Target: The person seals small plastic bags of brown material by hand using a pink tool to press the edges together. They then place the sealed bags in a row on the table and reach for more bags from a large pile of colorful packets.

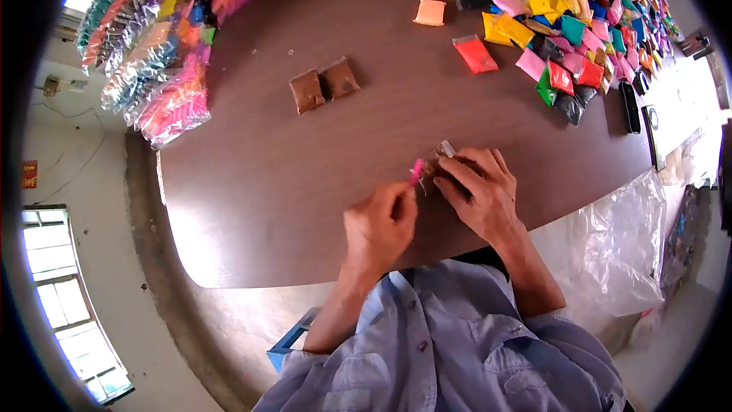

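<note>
My left hand (379, 223) is curled closed above the table near its front edge. A small pink stick-like piece (416, 172) pokes out from between its thumb and forefinger. Opposite it, my right hand (482, 192) has its fingertips bent down onto a brown packet (431, 168) with a clear plastic end (446, 149). Those fingers hide much of this packet, and the pink piece overlaps its left side. Farther back lie two brown packets side by side, the left one (307, 92) touching the right one (339, 78).
A heap of coloured packets (568, 27) covers the back right of the brown table (252, 206). Red (475, 54) and peach (430, 12) packets lie apart from it. Strips of packets in clear wrap (164, 69) hang over the left edge. A clear plastic bag (618, 240) hangs at right.
</note>
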Motion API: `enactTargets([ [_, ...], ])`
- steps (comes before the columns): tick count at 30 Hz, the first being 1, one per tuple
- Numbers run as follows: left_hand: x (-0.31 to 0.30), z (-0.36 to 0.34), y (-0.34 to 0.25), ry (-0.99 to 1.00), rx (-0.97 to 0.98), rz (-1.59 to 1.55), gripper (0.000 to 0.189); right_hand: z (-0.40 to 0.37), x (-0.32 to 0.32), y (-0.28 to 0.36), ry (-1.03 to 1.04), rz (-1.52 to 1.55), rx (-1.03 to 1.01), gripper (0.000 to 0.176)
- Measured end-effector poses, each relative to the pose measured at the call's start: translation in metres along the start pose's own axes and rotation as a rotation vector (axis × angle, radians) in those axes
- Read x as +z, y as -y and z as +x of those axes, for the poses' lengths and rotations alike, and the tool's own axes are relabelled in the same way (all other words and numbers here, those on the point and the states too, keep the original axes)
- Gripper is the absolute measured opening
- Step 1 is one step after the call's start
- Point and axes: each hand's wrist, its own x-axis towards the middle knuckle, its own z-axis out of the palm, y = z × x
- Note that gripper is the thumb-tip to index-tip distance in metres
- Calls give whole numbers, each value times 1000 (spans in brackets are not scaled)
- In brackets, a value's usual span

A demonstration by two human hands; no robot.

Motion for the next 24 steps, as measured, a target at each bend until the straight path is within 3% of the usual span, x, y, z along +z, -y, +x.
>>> enactTargets([
  [5, 20, -7, 7, -9, 98, 15, 9, -5, 4, -6, 58, 27, -101, 23],
  [7, 11, -1, 13, -8, 47, 144, 9, -5, 3, -6, 58, 17, -104, 23],
  [14, -6, 8, 19, -59, -20, 59, 7, -1, 0, 0, 29, 75, -77, 24],
  [17, 4, 1, 0, 7, 23, 7, 7, 0, 1, -2, 67, 24, -100, 24],
  [24, 2, 9, 26, -69, 27, 133, 7, -1, 2, -3, 64, 40, -101, 25],
])
